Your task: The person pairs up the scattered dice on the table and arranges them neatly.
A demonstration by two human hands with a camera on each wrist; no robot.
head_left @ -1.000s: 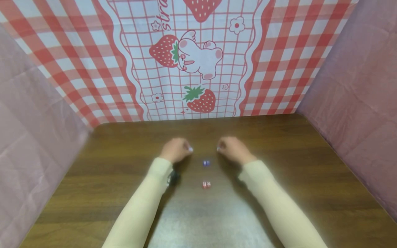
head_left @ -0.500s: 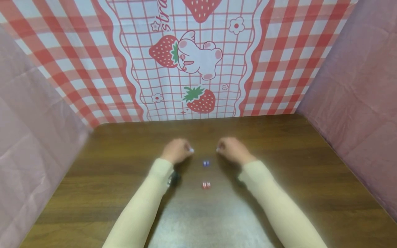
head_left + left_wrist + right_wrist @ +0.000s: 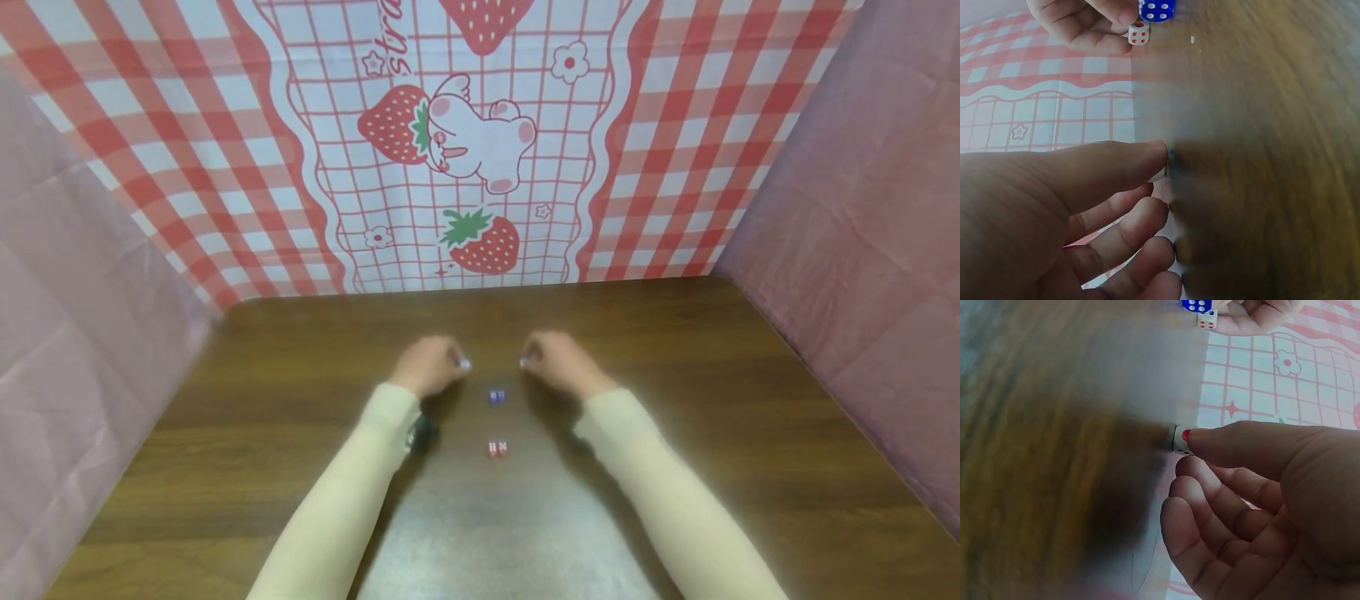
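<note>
My left hand pinches a small white die between thumb and fingers, low over the far middle of the table. Opposite it, my right hand pinches another white die; a red pip shows on this die in the right wrist view. The left die is mostly covered by the thumb in the left wrist view. Between the hands and a little nearer, two blue dice sit side by side. Closer still, two red dice form a similar pair.
The dark wooden table ends at a strawberry-patterned checked cloth behind. Pink cloths hang at both sides. A dark device is strapped at the left wrist.
Both hands have drifted slightly toward each other, each keeping its white die. The blue and red dice have stayed in place on the table.
</note>
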